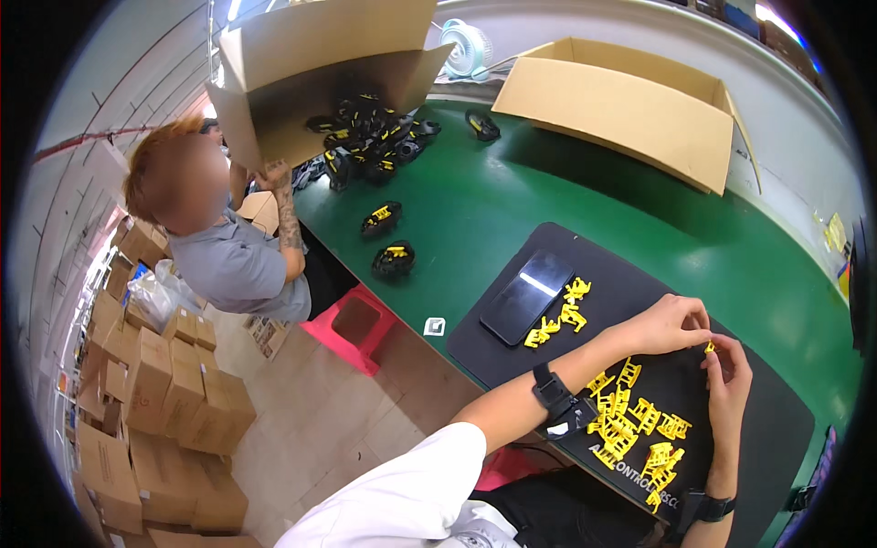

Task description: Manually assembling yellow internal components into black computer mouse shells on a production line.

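Observation:
Both of my hands meet over the far right part of a black mat. A small yellow plastic piece sits between the thumb and finger of my right hand. My left hand is closed, its fingertips right beside that piece; what they hold, if anything, is too small to make out. Below my left forearm lies a loose heap of yellow plastic clips, with more clips nearer me. Beyond that forearm are a few others, next to a dark phone.
On the green table lie two black-and-yellow parts. More such parts pile out of a tipped carton. An open cardboard box stands at the back. Another person works at left, near a pink stool and stacked cartons.

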Motion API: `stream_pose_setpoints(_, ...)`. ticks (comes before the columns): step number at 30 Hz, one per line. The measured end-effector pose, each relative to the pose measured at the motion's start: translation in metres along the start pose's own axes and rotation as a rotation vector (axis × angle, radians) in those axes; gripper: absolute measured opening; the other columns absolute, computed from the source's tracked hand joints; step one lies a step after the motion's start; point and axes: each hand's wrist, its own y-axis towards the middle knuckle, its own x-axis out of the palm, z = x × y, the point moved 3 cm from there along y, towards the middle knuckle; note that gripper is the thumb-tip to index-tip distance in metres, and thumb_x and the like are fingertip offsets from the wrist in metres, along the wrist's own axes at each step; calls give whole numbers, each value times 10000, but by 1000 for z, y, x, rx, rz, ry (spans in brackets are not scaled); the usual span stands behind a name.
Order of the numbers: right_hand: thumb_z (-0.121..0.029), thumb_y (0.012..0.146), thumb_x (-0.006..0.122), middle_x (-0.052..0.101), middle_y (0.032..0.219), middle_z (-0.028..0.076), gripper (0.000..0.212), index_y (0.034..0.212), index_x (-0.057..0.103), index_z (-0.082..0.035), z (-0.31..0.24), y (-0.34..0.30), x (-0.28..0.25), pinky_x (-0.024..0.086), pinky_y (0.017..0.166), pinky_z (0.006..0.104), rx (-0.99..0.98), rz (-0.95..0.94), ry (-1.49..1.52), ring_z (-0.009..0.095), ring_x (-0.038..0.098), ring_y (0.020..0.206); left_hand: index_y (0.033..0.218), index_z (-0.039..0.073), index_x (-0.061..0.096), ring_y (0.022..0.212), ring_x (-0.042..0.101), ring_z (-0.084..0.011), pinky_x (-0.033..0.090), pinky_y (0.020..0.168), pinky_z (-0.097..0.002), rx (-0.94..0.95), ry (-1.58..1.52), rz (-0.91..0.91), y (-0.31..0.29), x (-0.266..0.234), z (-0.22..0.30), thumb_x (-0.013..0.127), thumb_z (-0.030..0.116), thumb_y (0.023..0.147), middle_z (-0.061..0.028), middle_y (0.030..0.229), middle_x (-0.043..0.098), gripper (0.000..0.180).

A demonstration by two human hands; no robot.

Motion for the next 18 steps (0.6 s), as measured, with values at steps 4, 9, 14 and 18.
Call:
stream_pose_setpoints(4,-78,1051,616,673,1041,9,263,1306,643,-19,9,4,-9,415,588,186,5,-18,-16,52,607,847,1090,-36,668,896,738,-262,595,804,-381,156,280,157,-8,-36,30,748,210,941,-186,981,730,298)
stream_pose_setpoints(9,-73,1042,627,685,1050,24,240,1267,661,2,9,5,-7,485,706,212,-66,54,-74,80,618,888,997,33,741,907,693,-237,556,799,-356,241,553,693,-106,-87,97,703,103,930,-110,1006,728,105)
stream_pose_setpoints(14,-67,1010,668,711,1066,50,206,1201,691,7,4,4,-4,536,832,268,-93,39,-89,119,662,957,1452,25,512,1303,516,-252,423,1118,-406,52,544,1590,-301,-142,45,551,189,1015,-149,1440,521,468)
stream_pose_setpoints(18,-73,1004,674,718,1047,55,203,1187,691,12,-1,4,0,534,847,284,-73,36,-109,131,666,931,1653,24,237,1580,253,-299,236,1279,-454,38,63,1837,-389,-219,-21,498,374,1056,-181,1685,262,739)
